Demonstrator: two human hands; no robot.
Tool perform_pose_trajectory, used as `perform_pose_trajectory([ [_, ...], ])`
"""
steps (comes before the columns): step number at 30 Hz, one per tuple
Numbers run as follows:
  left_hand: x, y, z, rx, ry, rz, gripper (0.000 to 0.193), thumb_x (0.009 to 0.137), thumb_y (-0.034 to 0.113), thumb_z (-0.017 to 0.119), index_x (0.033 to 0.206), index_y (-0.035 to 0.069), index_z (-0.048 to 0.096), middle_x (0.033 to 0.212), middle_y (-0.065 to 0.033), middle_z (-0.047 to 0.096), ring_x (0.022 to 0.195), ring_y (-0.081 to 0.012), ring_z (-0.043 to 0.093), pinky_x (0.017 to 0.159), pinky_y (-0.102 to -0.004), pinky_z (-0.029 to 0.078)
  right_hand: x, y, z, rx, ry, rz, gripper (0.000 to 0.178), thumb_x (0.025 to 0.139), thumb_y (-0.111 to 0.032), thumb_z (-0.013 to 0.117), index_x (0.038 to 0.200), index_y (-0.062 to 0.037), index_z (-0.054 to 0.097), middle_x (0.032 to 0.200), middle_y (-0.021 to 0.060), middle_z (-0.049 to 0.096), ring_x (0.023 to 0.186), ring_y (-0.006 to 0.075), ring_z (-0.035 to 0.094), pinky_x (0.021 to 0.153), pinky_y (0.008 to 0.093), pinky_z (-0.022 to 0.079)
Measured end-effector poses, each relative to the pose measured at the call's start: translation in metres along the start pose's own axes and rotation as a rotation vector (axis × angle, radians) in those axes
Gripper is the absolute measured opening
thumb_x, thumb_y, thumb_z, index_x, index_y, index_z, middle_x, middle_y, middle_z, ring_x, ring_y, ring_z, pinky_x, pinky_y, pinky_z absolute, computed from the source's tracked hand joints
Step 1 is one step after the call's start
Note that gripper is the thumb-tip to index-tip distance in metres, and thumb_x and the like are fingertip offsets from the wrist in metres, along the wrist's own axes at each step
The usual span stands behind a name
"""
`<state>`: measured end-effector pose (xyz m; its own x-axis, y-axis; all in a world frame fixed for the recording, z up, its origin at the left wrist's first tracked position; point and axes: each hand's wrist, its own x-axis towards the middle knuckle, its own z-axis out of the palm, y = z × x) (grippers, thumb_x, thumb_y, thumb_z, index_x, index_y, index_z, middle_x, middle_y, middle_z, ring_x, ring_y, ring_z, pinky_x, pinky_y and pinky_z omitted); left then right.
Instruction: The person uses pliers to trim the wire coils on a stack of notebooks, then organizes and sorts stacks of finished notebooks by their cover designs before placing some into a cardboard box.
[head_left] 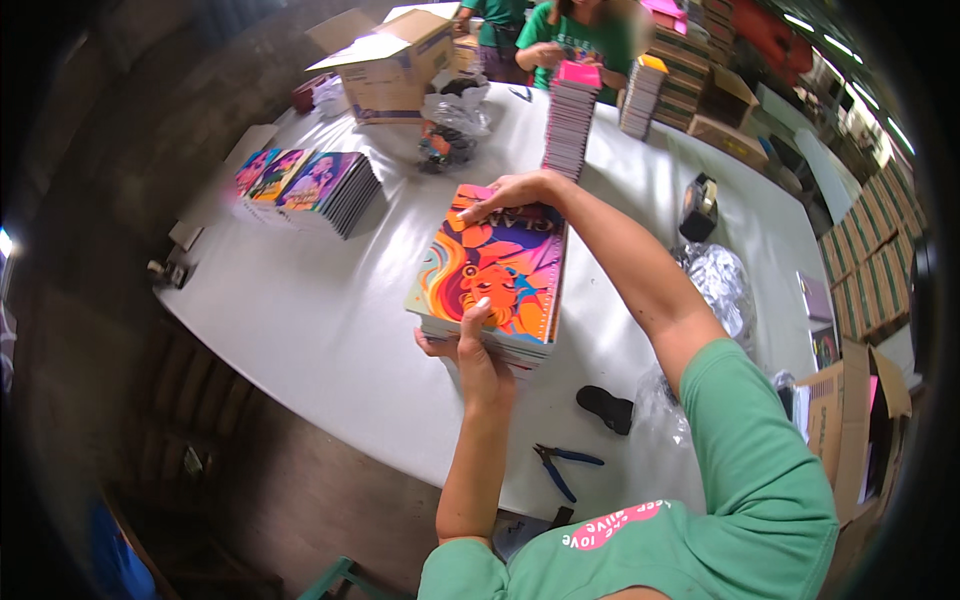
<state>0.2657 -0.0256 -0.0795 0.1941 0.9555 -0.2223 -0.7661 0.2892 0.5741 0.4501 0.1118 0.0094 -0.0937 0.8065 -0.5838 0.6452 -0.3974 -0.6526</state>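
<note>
A stack of spiral notebooks (505, 265) with a bright orange, pink and purple illustrated cover is between my hands over the white table. My left hand (472, 352) grips its near edge, thumb on top of the cover and fingers underneath at the side. Reaching across from the right, my right hand (515, 193) is closed round the far end, with some fingers lying over the top cover; the rest are hidden behind the stack. Whether the stack's underside touches the table cannot be seen.
Notebook piles (325, 185) lie at left; a tall pink-topped stack (572, 120) stands beyond. A cardboard box (390, 65), tape dispenser (698, 207), plastic wrap (718, 285), blue-handled pliers (562, 465) and a black object (605, 408) surround the work spot. A person (580, 40) stands opposite.
</note>
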Motion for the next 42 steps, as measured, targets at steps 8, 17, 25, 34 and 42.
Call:
perform_pose_trajectory([
  [8, -0.088, 0.027, 0.008, 0.282, 0.223, 0.62, 0.073, 0.085, 0.036, 0.055, 0.14, 0.031, 0.008, 0.142, -0.0102, 0.023, 0.132, -0.0303, 0.023, 0.095, -0.0595, 0.028, -0.015, 0.011, -0.018, -0.398, 0.185, -0.153, 0.086, 0.052, -0.073, 0.068, 0.113, -0.0132, 0.062, 0.11, 0.0105, 0.062, 0.102, 0.0254, 0.06, 0.085, 0.032, 0.049],
  [17, -0.155, -0.001, 0.083, 0.181, -0.627, 0.576, 0.022, 0.086, 0.013, 0.062, 0.084, 0.012, 0.04, 0.064, -0.0005, 0.051, 0.076, -0.0162, 0.055, 0.08, -0.042, 0.044, -0.131, 0.005, -0.011, -0.77, 0.327, -0.491, 0.096, 0.06, -0.052, 0.075, 0.139, -0.0166, 0.032, 0.131, 0.013, 0.048, 0.12, 0.0305, 0.045, 0.097, 0.0469, 0.036],
  [25, -0.21, -0.057, 0.174, -0.216, -1.447, 0.274, 0.011, 0.085, 0.012, 0.059, 0.08, 0.004, 0.055, 0.067, -0.0096, 0.06, 0.045, -0.0161, 0.054, 0.049, -0.0276, 0.043, -0.524, 0.102, 0.042, -0.797, 0.586, -0.499, 0.06, 0.071, -0.038, 0.069, 0.121, -0.0082, 0.052, 0.118, 0.0122, 0.057, 0.107, 0.0269, 0.055, 0.092, 0.0399, 0.043],
  [34, -0.402, -0.252, 0.345, 0.73, -2.101, -0.481, 0.03, 0.088, 0.023, 0.059, 0.101, -0.004, 0.061, 0.092, -0.012, 0.065, 0.08, -0.0146, 0.063, 0.068, -0.026, 0.049, -0.744, 0.228, 0.242, -0.029, 0.71, -1.163, 0.023, 0.09, -0.019, 0.054, 0.107, -0.0036, 0.056, 0.116, 0.0323, 0.053, 0.107, 0.0377, 0.055, 0.088, 0.0519, 0.042],
  [42, -0.507, -0.513, 0.412, 1.097, -1.476, -1.192, 0.011, 0.082, 0.018, 0.055, 0.074, 0.01, 0.055, 0.055, -0.0024, 0.05, 0.045, -0.0135, 0.049, 0.039, -0.0254, 0.04, -0.766, 0.294, 0.259, -0.265, 1.157, -0.75, 0.032, 0.086, -0.027, 0.06, 0.107, -0.0034, 0.057, 0.122, 0.0214, 0.053, 0.097, 0.0284, 0.058, 0.079, 0.0359, 0.045],
])
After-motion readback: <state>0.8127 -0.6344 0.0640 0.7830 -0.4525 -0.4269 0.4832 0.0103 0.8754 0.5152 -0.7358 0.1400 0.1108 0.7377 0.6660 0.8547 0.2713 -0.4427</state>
